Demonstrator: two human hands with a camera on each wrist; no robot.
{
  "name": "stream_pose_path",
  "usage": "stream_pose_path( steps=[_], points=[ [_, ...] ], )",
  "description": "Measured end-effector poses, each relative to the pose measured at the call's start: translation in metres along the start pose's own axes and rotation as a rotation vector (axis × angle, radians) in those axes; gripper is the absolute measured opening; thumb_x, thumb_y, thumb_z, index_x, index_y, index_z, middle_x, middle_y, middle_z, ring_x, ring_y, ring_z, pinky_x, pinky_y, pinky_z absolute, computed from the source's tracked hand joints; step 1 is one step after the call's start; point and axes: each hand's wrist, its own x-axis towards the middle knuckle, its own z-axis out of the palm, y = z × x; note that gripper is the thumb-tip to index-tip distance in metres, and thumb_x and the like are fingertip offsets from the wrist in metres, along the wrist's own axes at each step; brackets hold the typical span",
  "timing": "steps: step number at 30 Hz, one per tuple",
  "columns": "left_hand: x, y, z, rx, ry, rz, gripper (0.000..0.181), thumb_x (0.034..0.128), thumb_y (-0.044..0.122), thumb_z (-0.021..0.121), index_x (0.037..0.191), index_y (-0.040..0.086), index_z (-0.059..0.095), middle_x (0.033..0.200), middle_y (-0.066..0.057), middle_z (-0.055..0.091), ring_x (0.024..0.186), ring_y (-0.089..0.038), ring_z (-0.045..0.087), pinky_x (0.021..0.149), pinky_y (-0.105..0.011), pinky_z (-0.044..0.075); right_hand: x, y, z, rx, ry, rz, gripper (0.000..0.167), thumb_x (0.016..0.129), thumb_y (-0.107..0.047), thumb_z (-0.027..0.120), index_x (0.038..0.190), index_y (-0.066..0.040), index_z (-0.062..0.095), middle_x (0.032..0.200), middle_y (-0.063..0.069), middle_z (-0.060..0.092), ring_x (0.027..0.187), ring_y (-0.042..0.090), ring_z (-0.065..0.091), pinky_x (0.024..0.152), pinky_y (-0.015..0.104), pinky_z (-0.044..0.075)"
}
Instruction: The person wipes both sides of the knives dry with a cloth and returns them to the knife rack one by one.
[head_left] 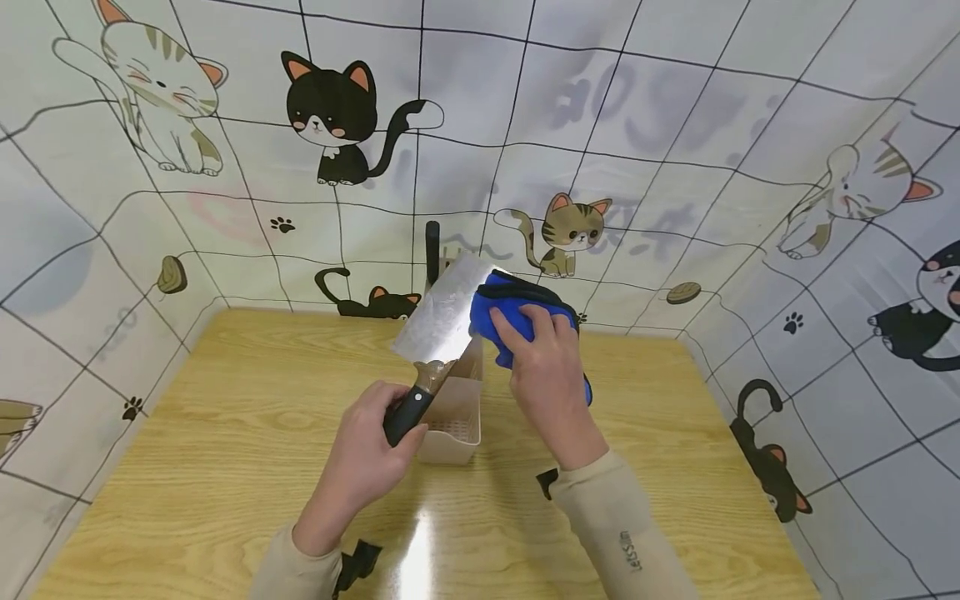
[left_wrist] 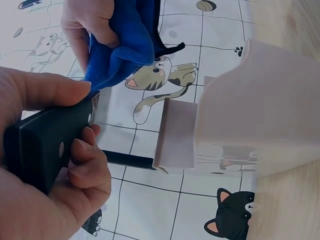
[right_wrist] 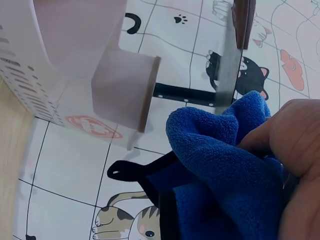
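The left hand (head_left: 375, 450) grips the black handle (head_left: 408, 415) of a cleaver, its broad metal blade (head_left: 442, 308) tilted up over a pale holder. At the blade's right edge, the right hand (head_left: 551, 379) pinches a bunched blue cloth (head_left: 510, 321) with black trim. In the left wrist view the thumb and curled fingers of the left hand (left_wrist: 55, 145) wrap the handle (left_wrist: 42, 140), close to the cloth (left_wrist: 127, 45). The right wrist view has the cloth (right_wrist: 225, 160) against the narrow-looking blade (right_wrist: 229, 75), held by the right hand (right_wrist: 295, 155).
A pale pink plastic holder (head_left: 450, 450) stands on the wooden table (head_left: 247, 417) behind the hands, with a black handle (head_left: 432, 250) rising from its back part. Cat-printed sheeting (head_left: 465, 167) surrounds the table. Black pieces (head_left: 366, 558) lie near the sleeves.
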Motion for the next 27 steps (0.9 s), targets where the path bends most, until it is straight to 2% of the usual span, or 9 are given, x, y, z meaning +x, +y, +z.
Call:
stream_pose_path(
  steps=[7,17,21,24,27],
  points=[
    [-0.002,-0.005,-0.002,-0.003,-0.003,0.037,0.038,0.0774,-0.001,0.084,0.111,0.004,0.067,0.096,-0.004,0.066,0.082,-0.014,0.059,0.074,-0.035,0.050,0.005,0.006,-0.001,0.011,-0.004,0.035,0.050,0.087,0.009,0.060,0.128,-0.015,0.074,0.118,0.026,0.066,0.089,0.044,0.059,0.079,0.051,0.051],
    [-0.004,-0.010,0.000,-0.009,0.091,0.147,0.038,0.0725,-0.004,0.082,0.108,0.009,0.072,0.086,0.004,0.064,0.076,-0.009,0.058,0.067,-0.029,0.049,0.007,0.017,0.003,0.047,-0.018,0.090,0.051,0.087,0.010,0.061,0.131,-0.011,0.072,0.119,0.028,0.064,0.091,0.046,0.058,0.081,0.054,0.051],
    [-0.004,-0.011,0.002,-0.016,0.109,0.160,0.038,0.0708,-0.006,0.080,0.106,0.008,0.073,0.084,0.005,0.062,0.074,-0.008,0.057,0.065,-0.028,0.048,0.008,0.021,0.001,0.077,0.019,0.116,0.051,0.087,0.013,0.057,0.132,-0.008,0.070,0.119,0.029,0.062,0.093,0.048,0.057,0.084,0.057,0.050],
    [-0.004,-0.011,0.003,-0.021,0.107,0.160,0.038,0.0708,-0.006,0.080,0.105,0.007,0.073,0.084,0.004,0.062,0.074,-0.008,0.057,0.065,-0.028,0.048,0.009,0.021,-0.002,0.127,0.078,0.135,0.051,0.088,0.013,0.056,0.133,-0.006,0.069,0.121,0.030,0.060,0.094,0.049,0.055,0.086,0.058,0.049],
    [-0.004,-0.010,0.003,-0.025,0.099,0.153,0.036,0.0716,-0.006,0.079,0.105,0.007,0.073,0.085,0.004,0.063,0.074,-0.009,0.058,0.066,-0.028,0.048,0.011,0.020,-0.004,0.164,0.122,0.124,0.050,0.089,0.012,0.055,0.134,-0.006,0.068,0.123,0.029,0.060,0.095,0.049,0.054,0.086,0.058,0.049]
  ],
)
